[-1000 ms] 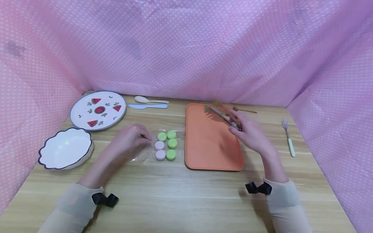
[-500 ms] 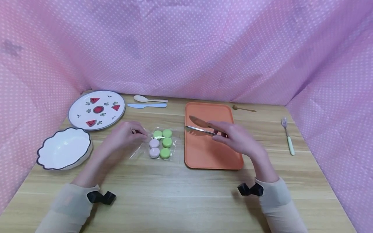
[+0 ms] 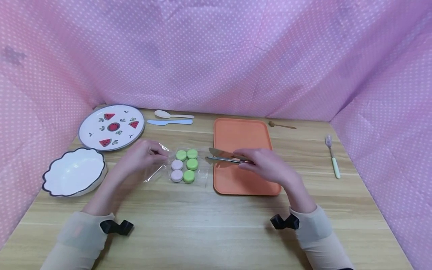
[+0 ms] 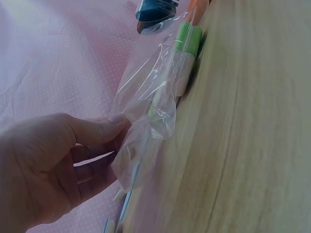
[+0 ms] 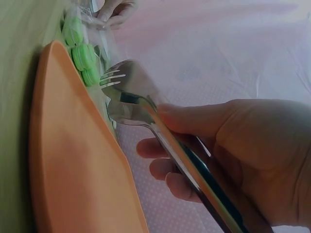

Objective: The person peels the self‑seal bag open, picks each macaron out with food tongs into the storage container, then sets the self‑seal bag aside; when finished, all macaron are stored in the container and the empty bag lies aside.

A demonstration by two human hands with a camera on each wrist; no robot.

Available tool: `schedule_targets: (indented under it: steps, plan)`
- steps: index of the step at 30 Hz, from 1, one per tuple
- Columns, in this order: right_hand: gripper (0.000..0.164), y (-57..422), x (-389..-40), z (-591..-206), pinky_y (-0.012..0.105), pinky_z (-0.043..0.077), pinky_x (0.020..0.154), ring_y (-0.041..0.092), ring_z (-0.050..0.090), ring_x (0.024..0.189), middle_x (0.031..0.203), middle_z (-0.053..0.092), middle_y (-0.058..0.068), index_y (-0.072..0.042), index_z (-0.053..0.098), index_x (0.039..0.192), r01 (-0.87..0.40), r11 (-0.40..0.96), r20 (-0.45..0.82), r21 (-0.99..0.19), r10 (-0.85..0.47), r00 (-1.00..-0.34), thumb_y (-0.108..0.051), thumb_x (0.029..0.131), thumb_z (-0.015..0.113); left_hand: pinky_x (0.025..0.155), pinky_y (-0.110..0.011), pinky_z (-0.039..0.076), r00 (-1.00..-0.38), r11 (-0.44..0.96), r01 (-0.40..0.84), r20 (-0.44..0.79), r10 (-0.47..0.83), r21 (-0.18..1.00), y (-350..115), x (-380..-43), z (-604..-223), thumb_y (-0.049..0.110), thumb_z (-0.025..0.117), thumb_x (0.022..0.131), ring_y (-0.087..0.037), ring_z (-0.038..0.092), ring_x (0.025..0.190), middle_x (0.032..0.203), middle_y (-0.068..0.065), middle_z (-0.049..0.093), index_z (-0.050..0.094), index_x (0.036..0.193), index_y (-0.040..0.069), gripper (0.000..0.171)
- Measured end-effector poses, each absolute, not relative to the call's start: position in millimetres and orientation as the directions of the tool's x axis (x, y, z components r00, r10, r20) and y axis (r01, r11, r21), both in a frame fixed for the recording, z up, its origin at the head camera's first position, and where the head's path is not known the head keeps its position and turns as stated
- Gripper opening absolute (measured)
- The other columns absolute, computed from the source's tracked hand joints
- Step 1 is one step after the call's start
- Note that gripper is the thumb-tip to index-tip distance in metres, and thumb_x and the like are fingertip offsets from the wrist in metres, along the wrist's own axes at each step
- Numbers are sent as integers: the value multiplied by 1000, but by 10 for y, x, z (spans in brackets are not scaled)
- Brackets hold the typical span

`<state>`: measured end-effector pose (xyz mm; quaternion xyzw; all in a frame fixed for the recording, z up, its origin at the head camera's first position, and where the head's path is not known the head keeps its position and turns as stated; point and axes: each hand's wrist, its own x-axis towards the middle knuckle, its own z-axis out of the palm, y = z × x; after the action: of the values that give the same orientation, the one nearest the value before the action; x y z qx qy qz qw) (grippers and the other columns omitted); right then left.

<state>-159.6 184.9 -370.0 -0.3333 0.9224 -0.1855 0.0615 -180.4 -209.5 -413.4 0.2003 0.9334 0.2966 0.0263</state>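
Observation:
My left hand (image 3: 140, 159) pinches the open end of a clear plastic bag (image 4: 146, 82) between thumb and fingers, lifting that end off the table. Inside lie several green macarons (image 3: 192, 164) and lilac macarons (image 3: 177, 165), arranged in two columns. In my right hand (image 3: 266, 165) are metal tongs (image 5: 177, 155), one arm ending in a fork and the other in a broad flat blade. Their tips reach past the left edge of the orange tray (image 3: 240, 131), pointing at the bag's right side. The right wrist view has the fork tines close by the green macarons.
A watermelon-patterned plate (image 3: 92, 131) and a scalloped white bowl (image 3: 74, 172) stand at left. Behind the bag lie a cream spoon (image 3: 163, 114) and blue knife (image 3: 170, 122). A small brown stick (image 3: 283, 126) lies back right; a green-handled fork (image 3: 335, 167) is far right.
My right hand has swung the tongs leftward and down across the tray towards the bag. My left hand has drawn the bag and its macarons slightly left, raising its end.

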Motion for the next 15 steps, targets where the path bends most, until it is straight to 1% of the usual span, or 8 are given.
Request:
schedule_targets:
  steps: [3,5,10,15]
  plan:
    - [35,1815,-1587,-3705,32,50,84,2,62,95,110,66,-14,-24,58,125,-592,708,7,-386,-639,-769,-28,91,62,78,-32,47,-921,747,346,53,387,568,-2105,-1808,-4142,23,74,81,-10,63,84,85,11,71,76,86,22,5]
    - [33,1797,-1585,-3711,30,49,82,1,61,92,108,66,-16,-25,58,124,-595,708,3,-380,-642,-767,-27,91,62,79,-33,47,-921,748,344,49,387,567,-2106,-1808,-4143,23,74,81,-10,64,85,84,11,71,76,85,22,4]
    - [28,1749,-1571,-3707,26,47,75,-2,57,83,101,65,-20,-31,60,119,-602,710,-14,-367,-651,-759,-27,91,62,80,-34,47,-919,754,349,48,391,557,-2110,-1811,-4147,22,74,81,-11,64,84,83,9,72,76,83,21,3]
    - [23,1660,-1559,-3696,24,44,67,0,54,72,91,61,-25,-35,62,111,-623,710,-9,-328,-662,-749,-27,90,64,79,-34,46,-918,758,349,39,394,551,-2116,-1815,-4148,22,73,82,-11,64,84,83,9,71,76,83,22,3]
